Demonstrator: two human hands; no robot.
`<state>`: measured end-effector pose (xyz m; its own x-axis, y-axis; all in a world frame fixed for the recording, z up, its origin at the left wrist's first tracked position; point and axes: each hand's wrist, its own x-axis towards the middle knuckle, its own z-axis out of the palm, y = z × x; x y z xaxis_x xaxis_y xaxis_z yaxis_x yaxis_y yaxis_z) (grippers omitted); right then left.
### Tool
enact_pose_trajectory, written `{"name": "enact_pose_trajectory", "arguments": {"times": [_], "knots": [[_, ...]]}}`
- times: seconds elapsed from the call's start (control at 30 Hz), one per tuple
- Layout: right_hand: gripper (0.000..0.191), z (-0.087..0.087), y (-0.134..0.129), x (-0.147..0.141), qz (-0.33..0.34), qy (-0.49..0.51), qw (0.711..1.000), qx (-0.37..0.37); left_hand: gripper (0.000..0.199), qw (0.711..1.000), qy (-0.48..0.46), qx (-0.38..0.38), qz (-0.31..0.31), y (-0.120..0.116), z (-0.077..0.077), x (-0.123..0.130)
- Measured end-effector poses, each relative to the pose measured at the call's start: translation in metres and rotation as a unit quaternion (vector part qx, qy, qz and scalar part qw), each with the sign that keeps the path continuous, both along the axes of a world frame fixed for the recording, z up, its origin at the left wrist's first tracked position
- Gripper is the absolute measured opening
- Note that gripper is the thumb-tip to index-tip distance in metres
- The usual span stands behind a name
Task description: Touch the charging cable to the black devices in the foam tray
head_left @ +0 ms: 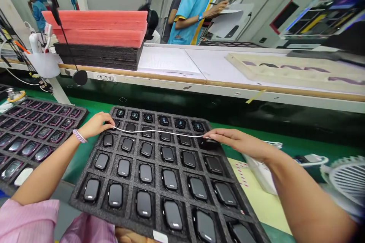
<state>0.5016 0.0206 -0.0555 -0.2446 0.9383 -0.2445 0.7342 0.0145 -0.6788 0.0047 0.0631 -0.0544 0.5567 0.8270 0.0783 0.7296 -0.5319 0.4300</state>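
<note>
A thin white cable [159, 131] runs slack between my hands over a dark foam tray [134, 167] of black smartwatches [146, 172]. My left hand [98, 124], at the tray's far left edge, pinches one end of the cable over a watch in the second row. The other end is pinched by my right hand [235, 139] above the tray's right side. A dark piece [209, 143] lies under the right fingertips; whether it is held or sits in its slot I cannot tell. Watches in the farthest row [163, 120] have lit screens; the rest look dark.
Another tray [37, 121] of purple-rimmed pieces lies left. A shelf [171, 79] crosses behind, bearing red and black foam sheets [99, 32] and a beige tray [285, 70]. A white fan [348, 182] stands right, near yellow paper [256, 205]. A person in blue [185, 19] writes beyond the shelf.
</note>
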Motion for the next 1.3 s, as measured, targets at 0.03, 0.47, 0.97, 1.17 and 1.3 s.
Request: {"name": "enact_pose_trajectory", "arguments": {"times": [0.03,0.47,0.97,1.17,1.3], "knots": [[0.075,0.003,-0.001,-0.003,0.002,-0.005,1.000,-0.008,0.024,1.000,0.011,0.002,-0.017,0.002,0.000,-0.001],[0.059,0.011,-0.026,-0.012,0.053,-0.062,0.996,0.027,0.038,0.990,0.108,0.063,-0.064,0.023,0.006,0.006],[0.076,0.003,0.009,-0.011,-0.009,-0.107,0.993,0.054,0.062,0.984,-0.034,-0.171,-0.030,0.045,0.003,0.007],[0.076,0.000,0.006,-0.011,0.011,-0.074,0.996,0.044,0.056,0.972,-0.076,-0.220,-0.026,0.048,0.003,0.005],[0.075,-0.002,0.006,-0.006,0.032,-0.062,0.997,0.028,0.054,0.971,-0.072,-0.228,-0.020,0.051,0.004,0.008]]}}
